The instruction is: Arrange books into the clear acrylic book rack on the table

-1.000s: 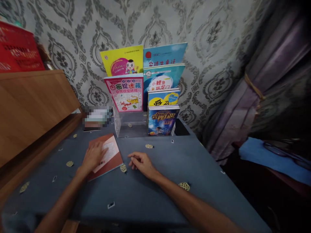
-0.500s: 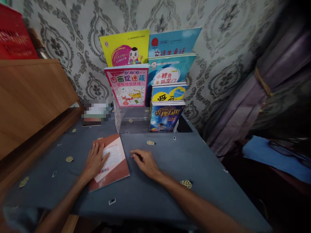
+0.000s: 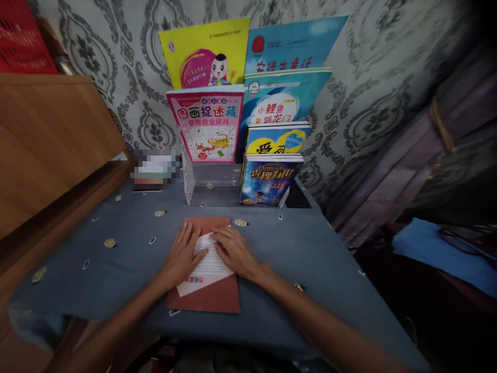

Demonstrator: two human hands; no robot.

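A thin red-brown booklet with a white printed panel [image 3: 207, 267] lies flat on the blue-grey tablecloth [image 3: 116, 280], squared to the table's front edge. My left hand [image 3: 180, 256] rests palm down on its left half. My right hand [image 3: 235, 253] rests palm down on its right half. The fingers of both hands are spread and the fingertips point toward each other, hiding the middle of the booklet. Neither hand grips it.
Behind the booklet stands a clear acrylic rack [image 3: 212, 181] holding several picture books. A pixelated object [image 3: 155, 168] sits to its left, and a black flat object [image 3: 298, 199] to its right. A wooden panel [image 3: 46, 140] runs along the left side, and a curtain [image 3: 388, 155] hangs at the right.
The booklet has turned and shifted right, now squared to the table. My right hand has moved left onto it. The view has tilted slightly downward.
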